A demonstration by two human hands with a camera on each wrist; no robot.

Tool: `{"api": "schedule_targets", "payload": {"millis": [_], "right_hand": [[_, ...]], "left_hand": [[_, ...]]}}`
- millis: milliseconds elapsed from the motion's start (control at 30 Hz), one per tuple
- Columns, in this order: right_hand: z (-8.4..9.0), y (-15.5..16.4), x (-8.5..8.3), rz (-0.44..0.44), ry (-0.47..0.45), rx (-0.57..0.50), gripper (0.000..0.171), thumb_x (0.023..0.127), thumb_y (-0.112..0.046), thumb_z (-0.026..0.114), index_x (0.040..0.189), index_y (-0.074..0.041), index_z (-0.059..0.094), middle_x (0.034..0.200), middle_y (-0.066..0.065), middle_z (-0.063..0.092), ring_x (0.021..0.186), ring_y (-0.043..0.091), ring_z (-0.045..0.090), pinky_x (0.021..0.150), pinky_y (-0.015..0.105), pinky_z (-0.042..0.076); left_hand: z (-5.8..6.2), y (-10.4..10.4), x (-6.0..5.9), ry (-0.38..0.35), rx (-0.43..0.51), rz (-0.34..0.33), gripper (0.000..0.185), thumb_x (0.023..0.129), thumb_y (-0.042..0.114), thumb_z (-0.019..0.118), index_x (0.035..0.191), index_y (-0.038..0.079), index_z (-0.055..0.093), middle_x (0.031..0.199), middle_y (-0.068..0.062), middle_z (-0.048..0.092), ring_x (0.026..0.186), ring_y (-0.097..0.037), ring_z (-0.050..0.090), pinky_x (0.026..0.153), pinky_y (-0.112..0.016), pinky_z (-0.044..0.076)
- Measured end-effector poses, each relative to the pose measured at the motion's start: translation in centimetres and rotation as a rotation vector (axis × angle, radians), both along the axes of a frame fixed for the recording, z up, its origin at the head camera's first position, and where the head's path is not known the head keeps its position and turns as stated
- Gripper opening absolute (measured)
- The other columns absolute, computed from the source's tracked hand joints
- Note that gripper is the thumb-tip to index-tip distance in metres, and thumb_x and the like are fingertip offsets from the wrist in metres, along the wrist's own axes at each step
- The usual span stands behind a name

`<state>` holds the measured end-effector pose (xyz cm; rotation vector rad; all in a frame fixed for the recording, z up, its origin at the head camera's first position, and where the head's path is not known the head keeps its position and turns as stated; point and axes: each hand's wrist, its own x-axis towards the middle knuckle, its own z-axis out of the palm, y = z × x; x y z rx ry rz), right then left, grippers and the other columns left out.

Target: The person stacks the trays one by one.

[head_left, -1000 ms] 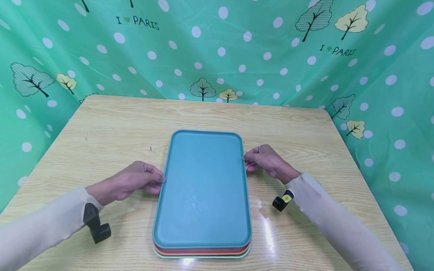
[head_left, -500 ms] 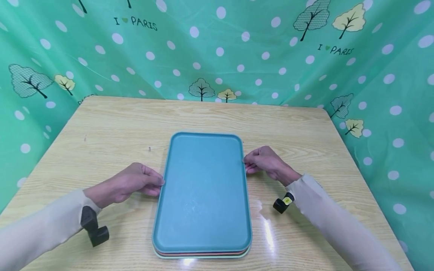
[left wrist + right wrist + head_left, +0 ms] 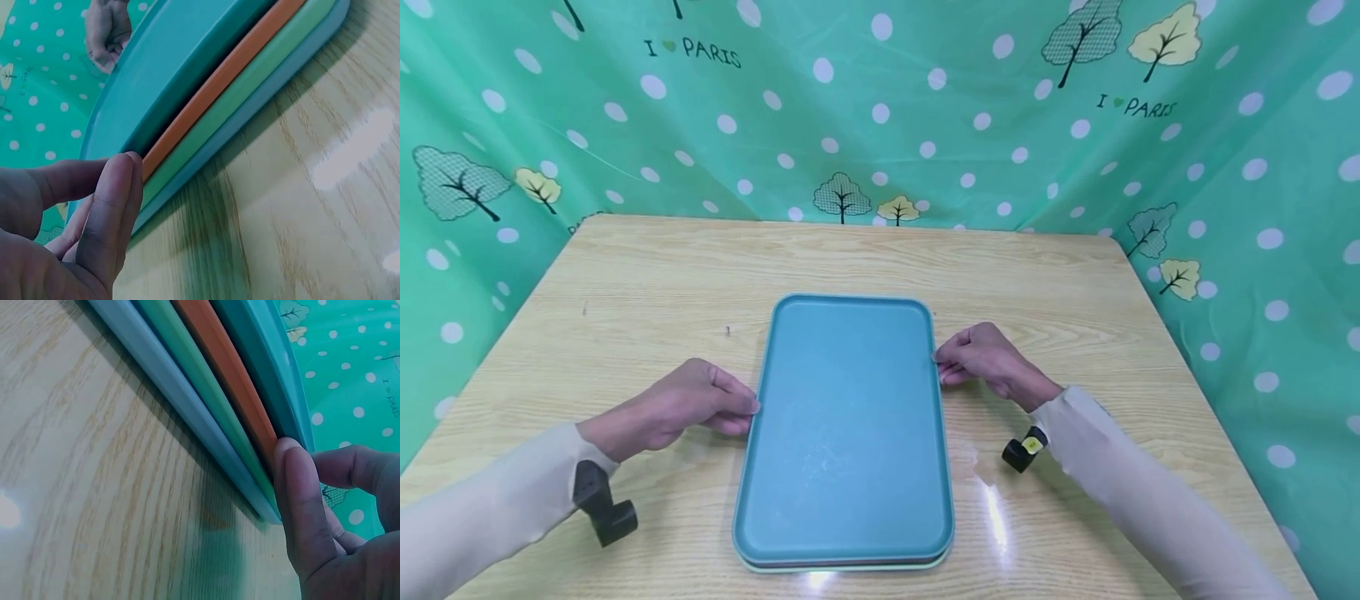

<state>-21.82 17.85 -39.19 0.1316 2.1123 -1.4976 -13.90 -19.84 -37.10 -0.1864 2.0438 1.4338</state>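
A teal rectangular tray lies topmost on a stack in the middle of the table. My left hand pinches its left edge, thumb at the rim and fingers beneath. On the opposite side my right hand pinches the right edge, somewhat farther from me. Below it, the right wrist view shows an orange tray, then a green tray and a grey-blue tray at the bottom. A dark gap separates the teal tray from the orange one in the left wrist view.
The wood-grain table extends around the stack on all sides. A green dotted curtain closes off the back and both sides. Black wrist cameras sit below the left wrist and the right wrist.
The teal tray has come down over the stack, and the orange edge at the front is now covered in the head view. Both hands keep hold of it. The head view has shifted slightly.
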Motion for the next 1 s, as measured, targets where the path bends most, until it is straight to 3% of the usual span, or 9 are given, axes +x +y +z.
{"api": "schedule_targets", "payload": {"millis": [600, 1000], "right_hand": [[-0.5, 0.0, -0.2, 0.008, 0.026, 0.012, 0.019, 0.092, -0.004, 0.063, 0.101, 0.012, 0.067, 0.074, 0.009, 0.069, 0.064, 0.014, 0.069, 0.066, 0.026, 0.06], [-1.4, 0.4, 0.3, 0.037, 0.1, 0.002, 0.014, 0.091, -0.005, 0.063, 0.096, 0.008, 0.065, 0.076, 0.009, 0.069, 0.065, 0.016, 0.068, 0.065, 0.028, 0.06]], "left_hand": [[-0.3, 0.0, -0.1, 0.023, -0.007, -0.022, 0.019, 0.088, 0.005, 0.069, 0.102, -0.008, 0.071, 0.079, -0.006, 0.073, 0.073, -0.012, 0.07, 0.071, -0.029, 0.06], [-1.4, 0.3, -1.1, 0.113, -0.048, -0.016, 0.014, 0.091, 0.01, 0.067, 0.091, -0.003, 0.07, 0.076, -0.006, 0.072, 0.07, -0.012, 0.069, 0.071, -0.031, 0.06]]}}
